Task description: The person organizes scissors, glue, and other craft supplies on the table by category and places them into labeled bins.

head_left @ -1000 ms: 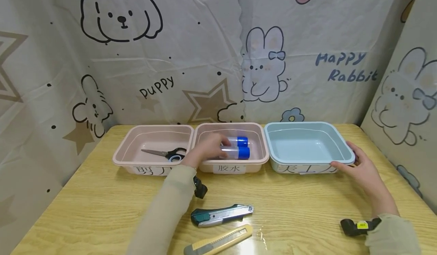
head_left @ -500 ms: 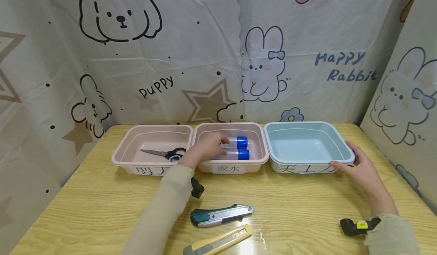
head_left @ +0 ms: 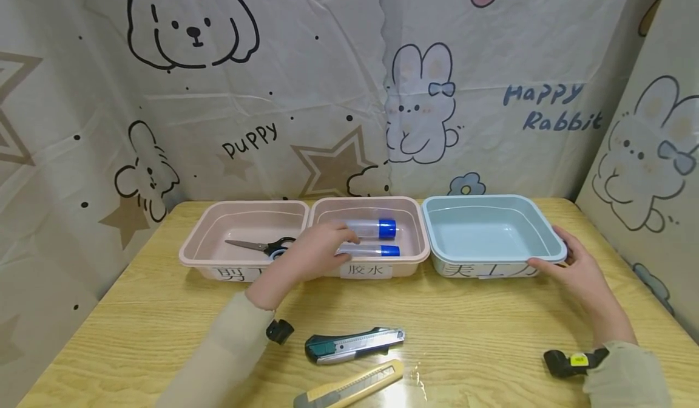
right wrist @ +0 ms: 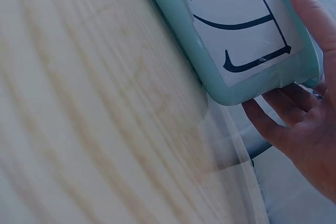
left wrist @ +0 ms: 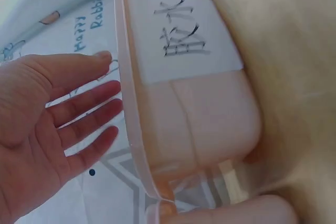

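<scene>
My left hand [head_left: 311, 250] hovers over the left part of the middle pink bin [head_left: 411, 223], fingers loosely spread. In the left wrist view this hand [left wrist: 50, 114] holds nothing, its fingertips overlapping the bin's rim. Inside that bin lie two clear glue bottles with blue caps, a far one [head_left: 367, 228] and a near one [head_left: 368, 250] along the front wall; my fingers partly cover their left ends. My right hand [head_left: 583, 271] grips the right front corner of the light blue bin [head_left: 475, 232], thumb on the front rim and fingers round the side.
Left of the middle bin stands another pink bin [head_left: 210, 232] holding scissors [head_left: 267, 247], partly hidden by my left hand. On the wooden table [head_left: 464, 335] in front lie a green and silver utility knife [head_left: 355, 345] and a yellow one [head_left: 352, 385]. A printed cloth hangs behind.
My left hand has drawn back toward the left and nearer me, away from the glue bottles. The near bottle has shifted toward the front wall. My right hand stays on the blue bin.
</scene>
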Tool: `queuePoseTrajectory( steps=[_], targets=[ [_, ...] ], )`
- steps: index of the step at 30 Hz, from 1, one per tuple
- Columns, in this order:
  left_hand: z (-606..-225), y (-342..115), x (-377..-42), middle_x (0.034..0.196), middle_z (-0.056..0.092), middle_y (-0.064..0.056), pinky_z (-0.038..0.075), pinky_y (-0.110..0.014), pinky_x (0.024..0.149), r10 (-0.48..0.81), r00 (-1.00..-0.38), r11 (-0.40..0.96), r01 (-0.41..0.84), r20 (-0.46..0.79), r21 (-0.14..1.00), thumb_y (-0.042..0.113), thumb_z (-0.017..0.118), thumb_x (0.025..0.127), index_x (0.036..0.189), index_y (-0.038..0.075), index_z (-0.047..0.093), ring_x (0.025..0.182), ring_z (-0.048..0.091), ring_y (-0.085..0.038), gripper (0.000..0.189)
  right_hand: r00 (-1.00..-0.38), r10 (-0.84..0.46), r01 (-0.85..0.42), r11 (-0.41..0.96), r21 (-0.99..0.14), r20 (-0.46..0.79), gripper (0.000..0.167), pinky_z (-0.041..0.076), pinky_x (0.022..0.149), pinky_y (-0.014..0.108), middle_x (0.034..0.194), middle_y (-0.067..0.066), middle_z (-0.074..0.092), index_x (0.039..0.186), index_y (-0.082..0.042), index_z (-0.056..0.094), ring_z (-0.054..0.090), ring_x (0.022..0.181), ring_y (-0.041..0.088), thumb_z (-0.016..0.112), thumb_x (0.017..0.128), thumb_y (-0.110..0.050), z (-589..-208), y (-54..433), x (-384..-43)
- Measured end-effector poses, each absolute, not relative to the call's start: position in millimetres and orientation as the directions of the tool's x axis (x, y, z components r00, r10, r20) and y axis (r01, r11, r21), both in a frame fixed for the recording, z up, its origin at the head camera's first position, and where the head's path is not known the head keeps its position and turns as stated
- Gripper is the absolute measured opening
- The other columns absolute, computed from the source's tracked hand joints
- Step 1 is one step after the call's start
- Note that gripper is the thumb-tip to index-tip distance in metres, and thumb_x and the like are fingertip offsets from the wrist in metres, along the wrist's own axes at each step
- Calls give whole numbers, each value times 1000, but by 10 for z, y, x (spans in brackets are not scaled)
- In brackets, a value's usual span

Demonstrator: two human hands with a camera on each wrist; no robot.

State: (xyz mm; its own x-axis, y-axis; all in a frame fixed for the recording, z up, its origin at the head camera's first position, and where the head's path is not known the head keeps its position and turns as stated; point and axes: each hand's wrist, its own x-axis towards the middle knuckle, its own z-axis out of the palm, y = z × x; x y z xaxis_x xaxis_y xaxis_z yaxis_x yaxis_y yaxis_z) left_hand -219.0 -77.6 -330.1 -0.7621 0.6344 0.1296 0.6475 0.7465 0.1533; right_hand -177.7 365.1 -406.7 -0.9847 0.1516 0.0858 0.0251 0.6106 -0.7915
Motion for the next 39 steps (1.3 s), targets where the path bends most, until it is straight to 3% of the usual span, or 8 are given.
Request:
queuePoseTrajectory(
  steps=[9, 12, 16, 18, 25, 32, 39],
  targets=[
    [-3407, -935, -1865, 99, 63, 4, 50, -22, 78, 706, -682, 650, 731, 191, 208, 17, 69, 80, 103, 14, 67, 91, 58, -9, 23, -985, 154, 29, 614, -788, 84, 91, 32, 83, 4, 147, 25, 18, 147, -16, 4, 32, 120, 26, 65, 83, -34, -4078, 3656, -1774],
    [-3436, -970, -1805, 98, 63, 4, 50, -21, 75, 717, -671, 637, 741, 191, 212, 18, 68, 80, 103, 15, 67, 88, 59, -10, 23, -984, 157, 32, 610, -792, 81, 91, 34, 94, 16, 147, 24, 18, 147, -15, 4, 32, 121, 27, 65, 83, -34, -4076, 3650, -1770],
    [-3504, -1002, -1739, 99, 63, 3, 50, -22, 76, 747, -655, 623, 749, 112, 228, 23, 68, 81, 103, 14, 66, 88, 60, -11, 25, -984, 151, 19, 601, -799, 91, 91, 34, 87, 7, 146, 25, 18, 147, -13, 4, 34, 121, 24, 66, 83, -32, -4073, 3641, -1769],
    [-3546, -1011, -1704, 100, 62, 3, 50, -22, 77, 754, -655, 625, 737, 44, 256, 27, 68, 81, 105, 14, 65, 89, 59, -10, 27, -984, 153, 17, 603, -798, 94, 91, 30, 74, -2, 147, 25, 18, 147, -14, 5, 35, 119, 17, 66, 82, -32, -4075, 3643, -1770],
    [-3648, -1037, -1586, 100, 59, 5, 47, -21, 76, 755, -626, 641, 641, -197, 421, 36, 71, 76, 111, 14, 62, 86, 55, -6, 42, -983, 162, 26, 598, -801, 89, 91, 29, 73, -3, 147, 24, 18, 148, -16, 5, 34, 120, 21, 66, 82, -34, -4070, 3640, -1770],
    [-3725, -1057, -1500, 91, 55, 9, 45, -16, 73, 760, -608, 638, 626, -231, 449, 34, 77, 70, 106, 14, 63, 80, 52, -2, 44, -984, 152, 15, 598, -802, 95, 92, 30, 73, -2, 147, 25, 17, 147, -12, 4, 35, 119, 20, 66, 82, -32, -4063, 3630, -1766],
    [-3779, -1053, -1452, 91, 51, 11, 46, -18, 75, 748, -618, 656, 631, -242, 415, 35, 79, 66, 104, 18, 62, 81, 49, -1, 45, -983, 158, 20, 592, -806, 91, 91, 30, 75, -3, 148, 22, 17, 148, -16, 5, 34, 120, 15, 66, 83, -33, -4078, 3651, -1765]
  ],
)
